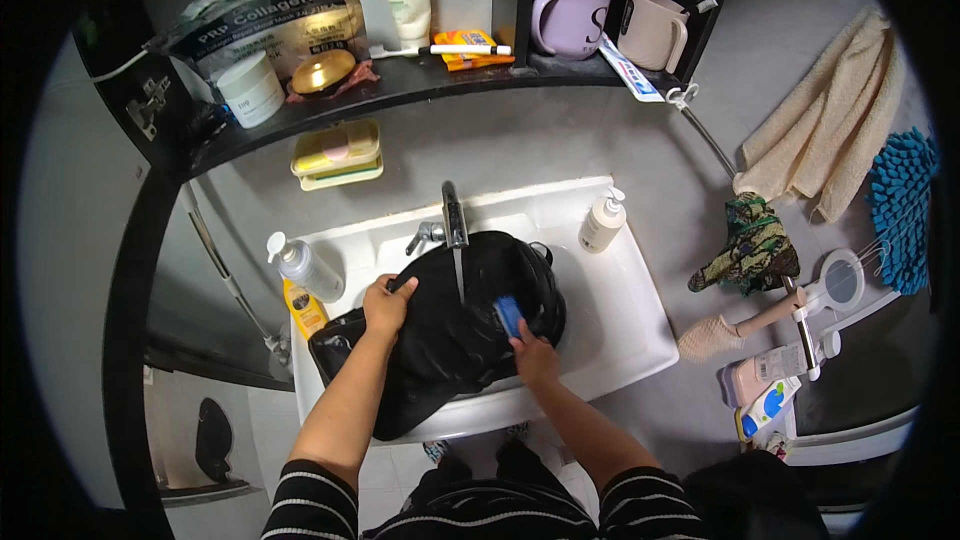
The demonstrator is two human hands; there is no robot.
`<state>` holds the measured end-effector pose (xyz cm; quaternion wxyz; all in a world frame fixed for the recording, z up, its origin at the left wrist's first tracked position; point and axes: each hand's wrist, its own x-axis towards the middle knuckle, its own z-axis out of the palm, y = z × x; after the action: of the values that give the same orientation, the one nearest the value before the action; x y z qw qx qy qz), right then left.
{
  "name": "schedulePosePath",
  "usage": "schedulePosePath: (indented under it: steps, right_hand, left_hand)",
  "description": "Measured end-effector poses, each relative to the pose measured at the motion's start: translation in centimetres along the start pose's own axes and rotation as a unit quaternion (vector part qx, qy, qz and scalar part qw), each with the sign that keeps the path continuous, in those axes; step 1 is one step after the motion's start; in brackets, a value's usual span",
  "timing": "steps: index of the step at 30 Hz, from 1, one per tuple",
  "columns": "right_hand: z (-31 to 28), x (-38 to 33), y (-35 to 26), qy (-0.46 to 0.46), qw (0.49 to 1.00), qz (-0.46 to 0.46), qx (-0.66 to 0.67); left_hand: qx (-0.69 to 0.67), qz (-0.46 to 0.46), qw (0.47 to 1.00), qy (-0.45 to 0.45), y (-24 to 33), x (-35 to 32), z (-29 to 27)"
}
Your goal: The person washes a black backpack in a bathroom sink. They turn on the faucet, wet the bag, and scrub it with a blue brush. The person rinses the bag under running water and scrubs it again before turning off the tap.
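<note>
The bag (450,340) lies in the sink (640,350), overhanging the front edge; a brush (508,316) is on its right half. The faucet (454,215) stands at the back edge, a pump bottle (603,225) at the back right corner, a second pump bottle (308,270) by the left edge. Behind, the shelf (440,83) bears cups (575,22) near its right end.

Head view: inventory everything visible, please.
Rectangular ceramic sink: 1, white, centre
Bulky fabric item: 1, black, across sink
Running metal tap: 1, silver, sink's back
Small brush: 1, blue, on fabric item
Pump bottles: 2, whitish, sink's sides
Soap holder: 1, pale yellow, above sink
Curved shelf: 1, black, top
Handled cups: 2, purple and beige, shelf
Assorted toiletries: several, mixed, shelf and lower right
Draped towel: 1, beige, right
Shaggy cloth: 1, blue, far right
Patterned cloth: 1, green-brown, right
Left hand: 1, bare, on fabric item
Right hand: 1, bare, holding brush
</note>
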<state>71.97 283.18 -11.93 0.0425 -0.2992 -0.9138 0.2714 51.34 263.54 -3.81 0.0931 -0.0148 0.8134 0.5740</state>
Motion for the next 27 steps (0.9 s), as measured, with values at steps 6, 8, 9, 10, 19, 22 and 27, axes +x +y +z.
schedulePosePath:
  steps: [6,8,9,10,19,22,27]
  right_hand:
    - [0.4,-0.7,-6.7,-0.019,0.993,-0.118,0.016]
    - [2.2,0.6,-0.6,-0.065,0.996,-0.057,-0.018]
    - [2.3,1.0,0.7,-0.036,0.997,-0.059,-0.04]
    - [0.8,0.7,-0.9,-0.022,0.997,-0.073,-0.025]
    - [0.9,0.1,-6.6,-0.167,0.985,-0.037,0.013]
    - [-1.6,0.1,-3.7,-0.108,0.992,-0.059,-0.028]
    - [-8.0,3.3,-1.6,0.091,0.982,-0.136,0.093]
  left_hand:
    - [0.057,0.006,0.998,-0.032,2.6,-1.0,0.5]
    - [0.134,0.066,0.988,-0.031,1.8,-1.3,-0.4]
    - [0.171,0.094,0.98,-0.028,1.5,-1.1,-0.8]
    - [0.182,0.101,0.977,-0.048,1.9,-1.4,-1.3]
    - [0.466,0.033,0.855,-0.225,6.4,-2.0,-6.4]
    - [0.484,0.029,0.855,-0.187,3.5,-1.5,-7.7]
    - [0.394,0.382,0.833,-0.066,3.3,-3.7,-5.3]
